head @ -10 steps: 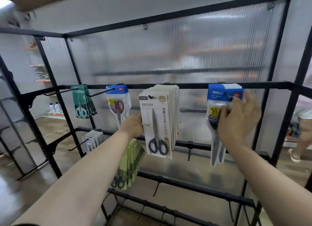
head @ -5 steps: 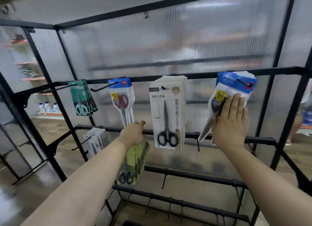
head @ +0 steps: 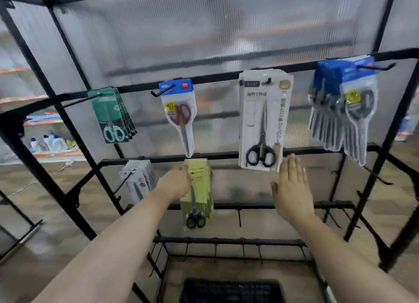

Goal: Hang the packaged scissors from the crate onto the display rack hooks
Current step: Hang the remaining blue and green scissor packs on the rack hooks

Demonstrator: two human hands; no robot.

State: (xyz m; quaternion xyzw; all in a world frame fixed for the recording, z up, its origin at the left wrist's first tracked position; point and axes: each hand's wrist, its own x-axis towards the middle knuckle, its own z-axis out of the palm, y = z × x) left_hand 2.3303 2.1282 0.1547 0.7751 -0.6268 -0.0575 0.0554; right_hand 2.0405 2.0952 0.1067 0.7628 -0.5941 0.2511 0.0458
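Observation:
Packaged scissors hang on the black display rack (head: 217, 76). On the top rail are green packs (head: 113, 117), a blue-headed pack with red scissors (head: 181, 112), white packs with black scissors (head: 263, 121) and a thick row of blue-headed packs (head: 347, 108). On the rail below are small white packs (head: 138, 180) and yellow-green packs (head: 199, 194). My left hand (head: 175, 183) lies at the top left corner of the yellow-green packs; its fingers are hidden behind its back. My right hand (head: 292, 189) hovers flat and empty below the white packs. The dark crate (head: 231, 289) is at the bottom.
Bare black hooks stick out of the lower rails (head: 238, 216) and at the right side (head: 381, 178). Ribbed translucent panels back the rack. A wooden floor and shelves with bottles (head: 45, 144) lie to the left.
My right hand has let go of the blue-headed packs and dropped down and left, flat in the air. My left hand has sunk to the yellow-green packs. The view has tilted down.

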